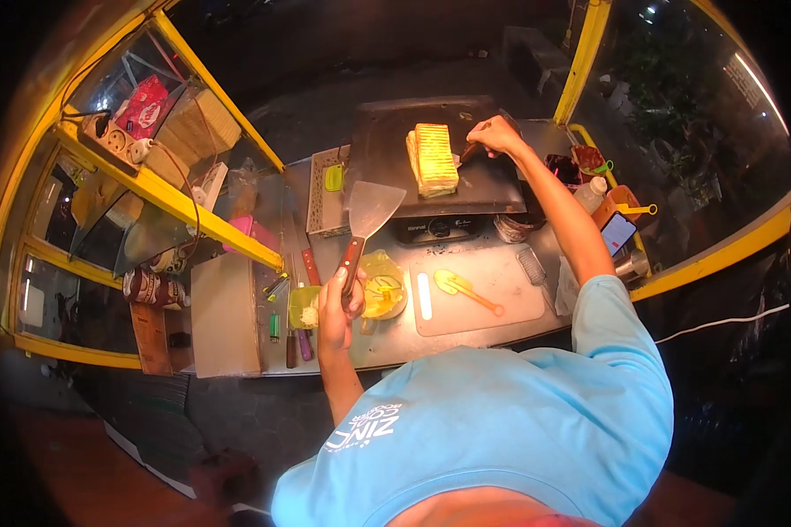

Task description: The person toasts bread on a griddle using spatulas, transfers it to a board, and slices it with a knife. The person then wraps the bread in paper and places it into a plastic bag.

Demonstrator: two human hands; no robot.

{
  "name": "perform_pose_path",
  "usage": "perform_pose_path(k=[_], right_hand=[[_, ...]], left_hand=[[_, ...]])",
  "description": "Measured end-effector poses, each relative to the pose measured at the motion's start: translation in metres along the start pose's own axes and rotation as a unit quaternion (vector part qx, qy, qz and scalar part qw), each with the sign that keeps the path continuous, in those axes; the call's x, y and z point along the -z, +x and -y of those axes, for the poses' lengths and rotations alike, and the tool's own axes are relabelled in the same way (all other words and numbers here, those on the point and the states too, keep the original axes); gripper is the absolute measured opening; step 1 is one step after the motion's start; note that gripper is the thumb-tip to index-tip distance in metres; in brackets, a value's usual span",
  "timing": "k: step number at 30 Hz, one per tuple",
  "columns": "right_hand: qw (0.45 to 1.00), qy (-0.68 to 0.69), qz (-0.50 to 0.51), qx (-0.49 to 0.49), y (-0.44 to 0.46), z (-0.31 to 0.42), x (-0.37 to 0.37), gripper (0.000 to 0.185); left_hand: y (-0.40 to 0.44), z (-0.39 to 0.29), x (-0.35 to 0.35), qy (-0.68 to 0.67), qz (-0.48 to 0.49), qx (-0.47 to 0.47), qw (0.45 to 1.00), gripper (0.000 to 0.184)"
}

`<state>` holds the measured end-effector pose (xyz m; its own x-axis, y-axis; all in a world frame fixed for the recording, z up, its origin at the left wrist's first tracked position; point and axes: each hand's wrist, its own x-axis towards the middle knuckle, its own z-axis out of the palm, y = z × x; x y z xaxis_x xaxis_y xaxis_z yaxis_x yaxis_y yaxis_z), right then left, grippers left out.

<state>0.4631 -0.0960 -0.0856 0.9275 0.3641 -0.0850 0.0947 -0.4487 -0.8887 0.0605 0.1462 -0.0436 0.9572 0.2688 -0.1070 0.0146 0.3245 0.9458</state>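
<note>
A stack of toasted bread (434, 158) with grill lines rests on the dark griddle (387, 132). My left hand (338, 307) is wrapped round the wooden handle of a wide metal spatula (376, 207), its blade raised to the left of the bread. Just right of the bread, my right hand (496, 137) grips a dark-handled tool (469, 153), whose tip is near the bread's side; what kind of tool it is cannot be made out. Beside my left hand stands a jug (384, 285) with yellow contents.
On the counter lie a white cutting board (501, 303) with a yellow spatula (466, 292), a grater (531, 265) and knives (304, 344). A basket (322, 206) stands left of the griddle. A phone (618, 232) is at the right, near yellow frame posts (582, 61).
</note>
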Motion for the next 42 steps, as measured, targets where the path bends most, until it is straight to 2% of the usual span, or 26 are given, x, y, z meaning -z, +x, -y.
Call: perform_pose_path(k=[3, 10, 17, 19, 25, 32, 38, 42], right_hand=[[0.999, -0.023, -0.024, -0.020, -0.004, -0.014, 0.021, 0.023], [0.998, -0.003, -0.053, -0.022, -0.002, -0.028, 0.053, 0.019], [0.992, -0.030, -0.116, -0.033, 0.033, -0.028, 0.038, 0.023], [0.984, -0.008, -0.174, -0.046, 0.040, -0.020, 0.022, 0.020], [0.987, 0.010, -0.157, -0.036, 0.054, -0.001, -0.022, 0.020], [0.997, 0.040, -0.058, 0.011, 0.037, 0.013, -0.049, 0.017], [0.998, 0.023, 0.009, 0.062, 0.018, -0.003, -0.030, 0.019], [0.998, 0.008, 0.000, 0.060, -0.001, -0.016, 0.003, 0.020]], left_hand=[[0.007, -0.005, 0.000, 0.002, 0.009, -0.003, 1.000, 0.038], [0.011, 0.000, 0.004, -0.027, -0.015, -0.024, 0.999, 0.038], [0.002, 0.000, 0.018, 0.012, -0.043, -0.029, 0.999, 0.039], [0.001, -0.001, 0.018, 0.020, -0.044, -0.029, 0.998, 0.040], [0.001, 0.000, 0.013, 0.006, -0.063, -0.035, 0.997, 0.039], [0.002, -0.002, 0.017, 0.017, -0.075, -0.038, 0.996, 0.037], [0.012, -0.006, 0.014, 0.026, -0.067, -0.052, 0.996, 0.036], [0.015, -0.006, 0.014, 0.026, -0.053, -0.043, 0.997, 0.036]])
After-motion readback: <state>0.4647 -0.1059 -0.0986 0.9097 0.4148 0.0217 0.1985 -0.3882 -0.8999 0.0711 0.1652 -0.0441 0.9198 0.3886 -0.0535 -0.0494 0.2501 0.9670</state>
